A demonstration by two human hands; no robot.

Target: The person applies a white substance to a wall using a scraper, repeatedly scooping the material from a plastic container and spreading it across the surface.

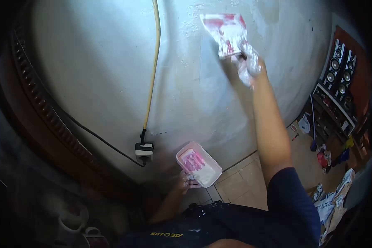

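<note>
High at the right of centre, my right hand (248, 64), smeared with white paste, grips a red scraper (229, 33) whose blade is coated in the same white stuff. The scraper is at the pale grey wall (186, 82); whether it touches cannot be made out. Low in the middle, my left hand (189, 182) is closed on the near left edge of a pinkish rectangular tub (213, 159). White paste lies in the tub, with pink showing at its far left part.
A yellow cable (153, 74) runs down the wall to a socket (144, 152). Dark carved furniture (49, 103) stands left. Speakers (335, 64), a cabinet (332, 107) and a crumpled bag (328, 206) are right. Floor tiles (239, 186) lie below.
</note>
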